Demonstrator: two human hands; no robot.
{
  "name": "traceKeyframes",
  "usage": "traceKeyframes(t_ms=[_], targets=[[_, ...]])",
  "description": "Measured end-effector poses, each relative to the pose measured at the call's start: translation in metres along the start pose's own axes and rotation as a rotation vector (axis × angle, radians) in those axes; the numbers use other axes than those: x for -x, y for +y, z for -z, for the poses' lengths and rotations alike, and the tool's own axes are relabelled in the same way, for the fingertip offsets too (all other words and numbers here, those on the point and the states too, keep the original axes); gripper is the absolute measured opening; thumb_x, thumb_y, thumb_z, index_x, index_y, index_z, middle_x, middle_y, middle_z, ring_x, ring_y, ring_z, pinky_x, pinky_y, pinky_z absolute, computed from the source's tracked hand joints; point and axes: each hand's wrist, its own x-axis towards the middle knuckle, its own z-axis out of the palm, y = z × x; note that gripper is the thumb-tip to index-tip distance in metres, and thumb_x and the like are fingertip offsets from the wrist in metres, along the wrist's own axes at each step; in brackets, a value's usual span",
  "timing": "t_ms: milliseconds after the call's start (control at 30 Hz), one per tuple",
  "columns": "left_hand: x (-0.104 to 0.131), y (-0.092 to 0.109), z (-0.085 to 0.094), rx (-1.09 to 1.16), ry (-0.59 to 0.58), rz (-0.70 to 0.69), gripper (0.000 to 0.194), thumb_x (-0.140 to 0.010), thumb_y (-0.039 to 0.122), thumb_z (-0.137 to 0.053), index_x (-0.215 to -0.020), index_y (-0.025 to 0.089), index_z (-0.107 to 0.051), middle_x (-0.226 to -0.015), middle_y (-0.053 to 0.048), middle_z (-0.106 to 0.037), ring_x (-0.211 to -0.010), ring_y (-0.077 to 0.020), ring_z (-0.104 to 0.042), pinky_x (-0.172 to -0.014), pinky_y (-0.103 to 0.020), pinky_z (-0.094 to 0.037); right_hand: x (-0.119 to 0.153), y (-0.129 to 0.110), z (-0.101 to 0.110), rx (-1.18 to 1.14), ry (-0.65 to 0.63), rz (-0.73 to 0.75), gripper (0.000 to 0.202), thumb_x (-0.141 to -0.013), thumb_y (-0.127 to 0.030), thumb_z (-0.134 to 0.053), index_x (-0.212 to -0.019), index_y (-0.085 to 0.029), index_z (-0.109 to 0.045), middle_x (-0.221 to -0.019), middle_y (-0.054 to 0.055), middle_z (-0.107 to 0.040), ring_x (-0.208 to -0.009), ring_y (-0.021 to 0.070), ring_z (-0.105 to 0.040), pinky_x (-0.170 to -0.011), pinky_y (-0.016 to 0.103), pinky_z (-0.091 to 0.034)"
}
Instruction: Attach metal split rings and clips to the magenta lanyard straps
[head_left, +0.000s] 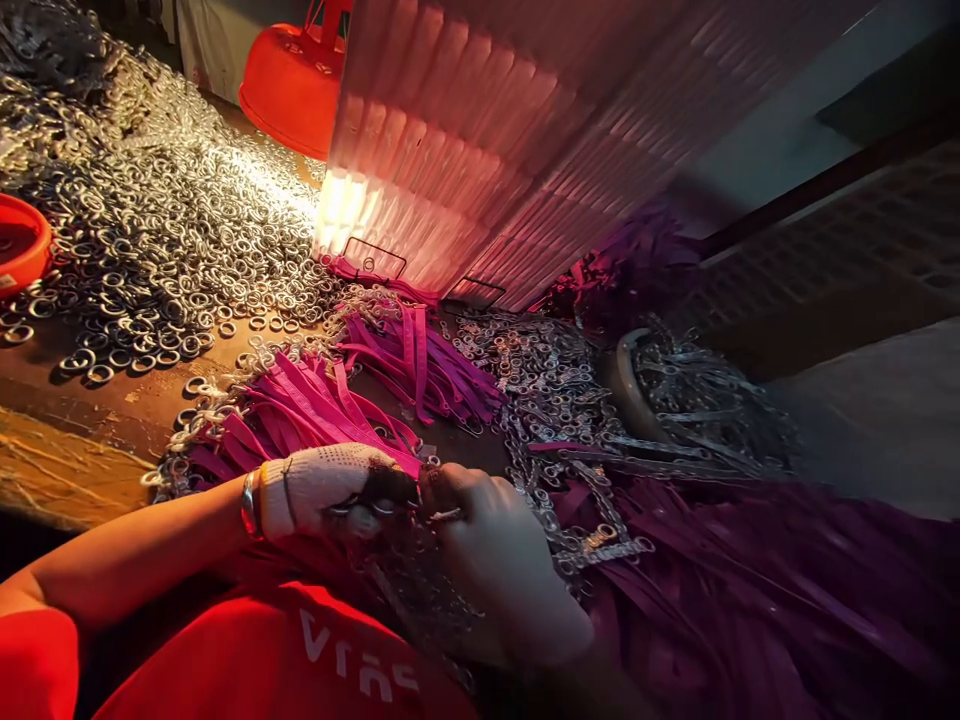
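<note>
Both my hands wear pale knitted gloves with dark, stained fingertips, and they meet over the near edge of the table. My left hand [330,495] is closed on a pink strap [406,462], which runs between the two hands. Fingers bent in a pinch, my right hand [491,550] meets the end of that strap; a small bit of metal shows at its fingers, but its shape is hidden. Behind my left hand lies a bundle of pink straps [300,405] with metal rings at their far ends. More magenta straps [431,365] lie beyond it.
A large heap of metal rings [187,230] covers the back left, near an orange bowl [22,245]. An orange lamp [292,90] hangs beside an upright ribbed translucent panel [450,150]. Metal chains [559,390] and purple straps [750,580] lie on the right.
</note>
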Motion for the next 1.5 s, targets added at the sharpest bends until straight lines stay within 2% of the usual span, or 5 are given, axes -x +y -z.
traceKeyframes(t_ms=[300, 600, 1067, 1267, 1500], targets=[[0.007, 0.005, 0.003, -0.27, -0.13, -0.179, 0.011, -0.083, 0.025, -0.063, -0.081, 0.016, -0.058, -0.058, 0.004, -0.052, -0.044, -0.0065, -0.044, -0.04, -0.017, -0.032, -0.006, 0.005, 0.02, -0.317, -0.174, 0.076, 0.02, -0.078, -0.02, -0.048, -0.059, -0.022, -0.044, -0.053, -0.001, -0.047, -0.049, 0.0122, -0.036, -0.052, 0.031, -0.02], [-0.015, 0.018, -0.02, -0.158, -0.031, -0.065, 0.027, -0.084, 0.035, -0.057, -0.065, 0.017, -0.05, -0.049, 0.004, -0.043, -0.037, -0.0063, -0.034, -0.036, -0.019, -0.023, 0.016, -0.004, -0.022, -0.383, 0.172, -0.083, 0.013, -0.085, -0.027, -0.052, -0.073, -0.022, -0.054, -0.064, 0.001, -0.059, -0.055, 0.0141, -0.049, -0.054, 0.028, -0.032], [-0.174, 0.078, 0.043, -1.413, 0.351, -0.249, 0.014, -0.078, 0.002, -0.056, -0.082, 0.009, -0.068, -0.089, -0.012, -0.068, -0.094, -0.0211, -0.063, -0.086, -0.027, -0.046, 0.004, 0.048, -0.045, -0.883, 0.162, -0.628, 0.037, -0.09, -0.028, -0.045, -0.114, -0.018, -0.071, -0.086, 0.005, -0.073, -0.074, 0.02, -0.064, -0.07, 0.032, -0.053], [-0.138, 0.075, 0.038, -1.379, 0.303, -0.177, 0.007, -0.08, 0.017, -0.062, -0.083, 0.013, -0.068, -0.069, -0.007, -0.066, -0.066, -0.0195, -0.063, -0.062, -0.027, -0.047, -0.002, 0.049, -0.045, -0.81, 0.192, -0.547, 0.033, -0.08, -0.014, -0.045, -0.098, -0.02, -0.072, -0.092, 0.006, -0.07, -0.083, 0.0198, -0.062, -0.076, 0.031, -0.05], [-0.051, 0.063, 0.012, -0.537, 0.17, -0.061, 0.031, -0.088, 0.043, -0.055, -0.075, 0.015, -0.059, -0.049, 0.003, -0.049, -0.036, -0.0067, -0.036, -0.036, -0.018, -0.028, -0.017, 0.023, -0.042, -0.579, 0.217, -0.381, 0.028, -0.07, -0.004, -0.044, -0.08, -0.021, -0.064, -0.079, 0.004, -0.064, -0.069, 0.0174, -0.055, -0.063, 0.027, -0.04]])
